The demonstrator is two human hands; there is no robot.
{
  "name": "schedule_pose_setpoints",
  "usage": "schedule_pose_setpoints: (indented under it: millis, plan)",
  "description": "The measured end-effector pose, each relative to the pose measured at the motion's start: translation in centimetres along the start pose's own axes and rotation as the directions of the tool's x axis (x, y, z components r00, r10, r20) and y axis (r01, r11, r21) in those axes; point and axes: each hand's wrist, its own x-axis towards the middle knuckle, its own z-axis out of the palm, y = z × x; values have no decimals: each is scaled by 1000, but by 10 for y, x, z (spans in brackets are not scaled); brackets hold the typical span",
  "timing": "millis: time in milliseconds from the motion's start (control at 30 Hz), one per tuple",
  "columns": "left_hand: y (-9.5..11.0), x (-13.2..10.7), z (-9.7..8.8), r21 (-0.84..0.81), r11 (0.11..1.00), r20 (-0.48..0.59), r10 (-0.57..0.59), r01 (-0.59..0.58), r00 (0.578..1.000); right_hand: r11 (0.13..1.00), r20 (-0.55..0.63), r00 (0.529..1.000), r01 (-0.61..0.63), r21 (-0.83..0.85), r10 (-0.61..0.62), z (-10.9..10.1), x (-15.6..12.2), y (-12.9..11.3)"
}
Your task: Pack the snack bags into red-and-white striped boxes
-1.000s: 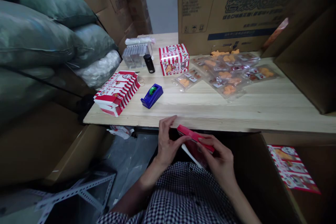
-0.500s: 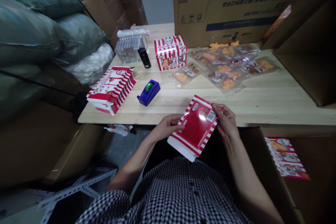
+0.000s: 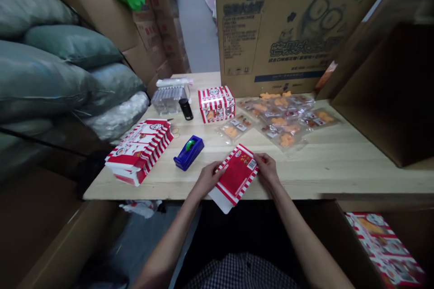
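Observation:
A flattened red-and-white striped carton (image 3: pixel 236 174) is held tilted over the table's front edge, its red printed panel and barcode facing up. My left hand (image 3: pixel 209 178) grips its left side, thumb on top. At the upper right corner my right hand (image 3: pixel 267 168) pinches the carton; some of those fingers are hidden behind it. Just left of my hands sits a blue tape dispenser (image 3: pixel 188 153) with a green roll. Farther left lies a stack of flat striped cartons (image 3: pixel 140 149). An assembled striped box (image 3: pixel 217 104) stands at the back.
Clear packets with orange pieces (image 3: pixel 285 122) lie on the table (image 3: pixel 366 162) behind my hands. A black cylinder (image 3: pixel 186 109) and clear plastic trays (image 3: pixel 167 99) stand back left. A large cardboard box (image 3: pixel 244 31) rises behind; printed cartons (image 3: pixel 386 244) lie low right.
My view has tilted up, so the table sits lower in the picture. Both hands have moved the flat carton forward and slightly left, closer over the tabletop, keeping hold of it.

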Motion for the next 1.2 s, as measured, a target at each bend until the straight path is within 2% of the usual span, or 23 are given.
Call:
schedule_pose_setpoints:
  millis: [133,200,233,300,367,433,500,600,700,767,833,867,900,933,1000,1033,1067,1100,1167,1200]
  plan:
    - [-1,29,-3,165,986,-122,22,-1,992,980,28,994,106,-169,-102,1,22,3]
    - [4,57,-6,349,937,-176,75,-9,982,961,22,990,144,-235,-143,0,27,6]
    - [6,75,-7,460,887,-161,123,-36,979,952,15,987,158,-261,-160,-1,28,7]
    - [12,113,-9,625,768,-46,214,-139,976,936,-3,981,183,-302,-193,-3,26,11]
    - [14,150,-7,656,711,88,262,-253,961,921,-21,975,203,-331,-223,-6,22,14]
    - [14,178,-4,631,716,140,276,-300,951,910,-36,969,217,-352,-245,-9,18,15]
    - [11,196,-2,605,738,139,272,-299,952,906,-48,966,220,-361,-254,-13,15,16]
    - [11,201,-7,544,796,66,275,-266,959,914,-71,965,214,-345,-253,-18,14,14]
    - [19,179,-14,441,871,-106,290,-217,951,927,-119,957,220,-305,-266,-18,9,3]
    - [29,149,-13,361,913,-237,285,-189,929,931,-147,946,243,-273,-290,-12,0,-12]
    - [40,107,-4,225,959,-351,247,-175,903,960,-138,958,230,-162,-252,-1,-14,-34]
    - [46,83,3,130,975,-391,216,-178,895,983,-101,978,178,-42,-182,6,-22,-46]
    - [50,59,10,-153,970,-447,104,-190,889,992,-23,996,85,89,-83,13,-31,-57]
    - [54,35,15,-391,903,-425,-3,-180,905,981,77,997,-12,193,-3,20,-40,-68]
    - [58,-7,15,-628,775,-232,-94,-76,968,950,200,978,-113,292,54,26,-56,-87]
    - [59,-24,8,-663,748,-126,-84,-21,988,949,233,971,-118,292,50,26,-62,-94]
    - [58,-38,-4,-669,743,-68,-63,1,996,960,259,965,-106,261,36,23,-68,-100]
    - [57,-49,-21,-658,752,-78,-37,-23,996,976,301,953,-92,197,29,18,-73,-104]
    - [55,-65,-60,-587,790,-256,27,-178,966,996,462,884,-84,11,70,8,-83,-108]
    - [55,-72,-79,-532,817,-321,49,-223,946,992,565,816,-91,-89,125,4,-89,-109]
